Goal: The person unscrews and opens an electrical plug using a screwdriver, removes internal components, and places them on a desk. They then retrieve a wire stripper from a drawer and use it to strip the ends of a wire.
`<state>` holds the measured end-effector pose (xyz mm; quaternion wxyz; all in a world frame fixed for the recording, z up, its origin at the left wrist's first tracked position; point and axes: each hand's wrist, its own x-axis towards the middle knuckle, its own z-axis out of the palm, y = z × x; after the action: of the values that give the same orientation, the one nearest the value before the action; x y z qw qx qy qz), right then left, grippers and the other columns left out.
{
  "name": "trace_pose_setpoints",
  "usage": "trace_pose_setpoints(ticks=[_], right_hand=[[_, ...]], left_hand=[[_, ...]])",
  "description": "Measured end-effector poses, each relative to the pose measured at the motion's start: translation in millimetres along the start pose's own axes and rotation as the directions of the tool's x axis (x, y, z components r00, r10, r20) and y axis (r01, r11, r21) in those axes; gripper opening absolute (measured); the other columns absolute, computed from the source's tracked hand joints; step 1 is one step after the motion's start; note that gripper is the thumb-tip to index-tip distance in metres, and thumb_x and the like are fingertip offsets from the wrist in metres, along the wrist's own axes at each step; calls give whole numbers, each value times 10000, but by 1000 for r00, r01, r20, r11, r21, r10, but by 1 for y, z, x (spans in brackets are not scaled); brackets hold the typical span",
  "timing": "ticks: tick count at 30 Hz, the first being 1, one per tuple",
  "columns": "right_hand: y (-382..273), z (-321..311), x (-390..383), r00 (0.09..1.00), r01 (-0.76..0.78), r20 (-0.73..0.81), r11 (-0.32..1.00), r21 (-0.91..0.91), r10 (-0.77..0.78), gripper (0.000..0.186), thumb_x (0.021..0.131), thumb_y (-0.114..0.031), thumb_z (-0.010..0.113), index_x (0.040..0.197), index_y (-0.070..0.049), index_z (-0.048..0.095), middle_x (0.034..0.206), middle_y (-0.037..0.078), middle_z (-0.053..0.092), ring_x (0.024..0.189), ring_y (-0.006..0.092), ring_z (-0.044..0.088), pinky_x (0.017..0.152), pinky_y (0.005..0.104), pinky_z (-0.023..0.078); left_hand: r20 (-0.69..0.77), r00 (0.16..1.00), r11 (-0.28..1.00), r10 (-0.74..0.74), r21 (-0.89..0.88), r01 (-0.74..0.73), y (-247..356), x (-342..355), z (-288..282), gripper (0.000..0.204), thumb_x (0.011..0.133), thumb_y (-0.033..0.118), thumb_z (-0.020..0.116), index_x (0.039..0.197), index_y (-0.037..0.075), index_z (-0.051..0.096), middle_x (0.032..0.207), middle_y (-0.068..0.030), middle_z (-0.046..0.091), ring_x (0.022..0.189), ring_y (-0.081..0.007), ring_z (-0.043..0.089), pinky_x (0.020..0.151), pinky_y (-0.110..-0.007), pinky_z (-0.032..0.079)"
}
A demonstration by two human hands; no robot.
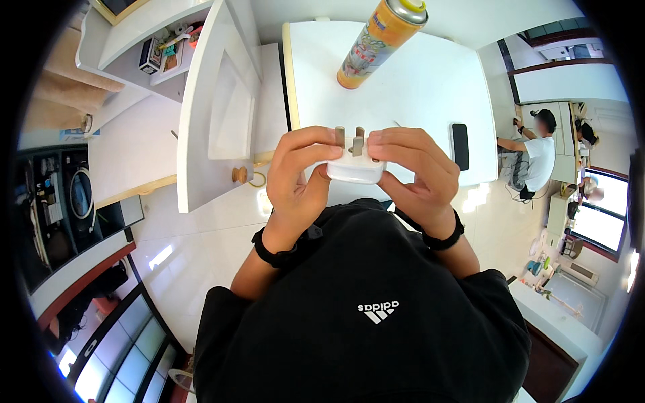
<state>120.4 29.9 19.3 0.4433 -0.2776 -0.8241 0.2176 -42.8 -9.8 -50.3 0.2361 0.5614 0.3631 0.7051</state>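
Observation:
Between my two hands is a white plug adapter (354, 174) with rounded edges, held up in front of my chest. Its flat metal prongs stick up and away from me. My left hand (299, 171) grips the adapter's left side, thumb underneath and fingers along the top near a prong. On the other side my right hand (420, 168) pinches it the same way, fingertips beside the right prong. Beyond both hands stands a white table (423, 87). An orange and yellow spray can (379, 47) is on its far part, and a black phone (459, 146) lies near its right edge.
To the left a white cabinet door (201, 107) with a wooden knob (240, 174) hangs open. Behind it, a shelf holds a small box (150, 56) and other items. At the far right a person (537, 154) in a white top sits by a counter.

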Motion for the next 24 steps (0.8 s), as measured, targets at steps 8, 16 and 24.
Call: trace_pose_setpoints(ticks=[8,16,24], right_hand=[[-7,-11,1,995,98,7,995,13,-98,388,570,61,756,946,-12,695,956,122,685,885,265,670,737,303,556],[-12,-12,0,986,166,-11,986,17,-166,235,664,2,781,874,-28,679,949,110,687,900,262,681,742,295,561],[-12,-11,-2,981,183,-75,983,16,-181,293,652,10,792,916,-37,673,965,104,686,917,265,681,747,299,565]], left_hand=[[37,998,998,41,-46,-39,17,8,-1,366,691,-133,647,998,60,600,1048,-141,605,995,-296,630,863,-406,518],[146,957,948,249,168,-272,35,16,-9,264,701,-111,676,889,69,631,1061,-98,608,1012,-293,641,898,-464,511],[137,989,979,60,-200,-31,33,16,-6,438,702,-84,722,1090,57,575,1183,-159,575,1115,-311,594,935,-443,503]])
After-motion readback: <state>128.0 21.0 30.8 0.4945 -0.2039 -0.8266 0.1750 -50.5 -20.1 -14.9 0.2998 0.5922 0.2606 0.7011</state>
